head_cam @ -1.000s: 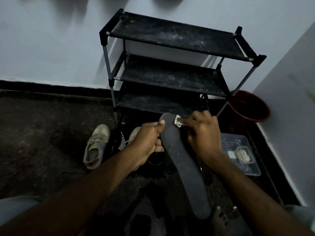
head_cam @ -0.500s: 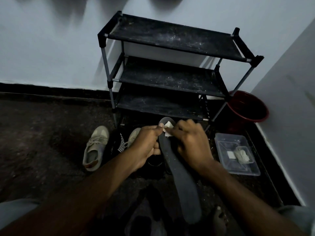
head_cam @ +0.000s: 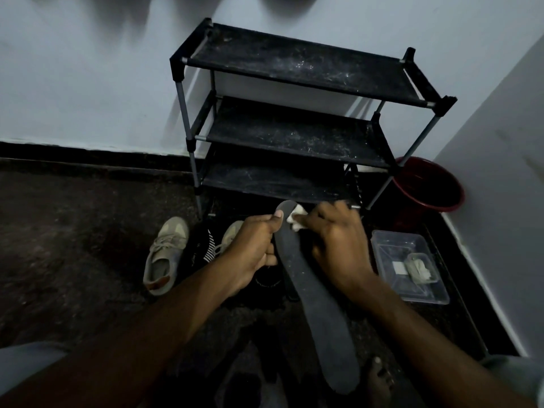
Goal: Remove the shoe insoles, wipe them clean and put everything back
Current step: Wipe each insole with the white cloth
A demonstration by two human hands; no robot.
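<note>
Shoe rack (head_cam: pixel 294 128) against back wall, bucket (head_cam: pixel 426 184) to its right in the corner, container (head_cam: pixel 409 293) on floor in front of bucket with cloths (head_cam: pixel 418 266) inside. Insole (head_cam: pixel 318 304) runs front-to-back before the rack, left hand (head_cam: pixel 253 248) gripping its left edge, right hand (head_cam: pixel 338 245) on its right pinching a wipe (head_cam: pixel 294 219) on the far end. One shoe (head_cam: pixel 166 254) on floor left of left hand, second shoe (head_cam: pixel 232 234) partly behind that hand.

Home entryway corner: black three-tier shoe rack (head_cam: pixel 297 119) against wall; sneaker (head_cam: pixel 164 256) left of rack foot, red bucket (head_cam: pixel 426 187) right.
</note>
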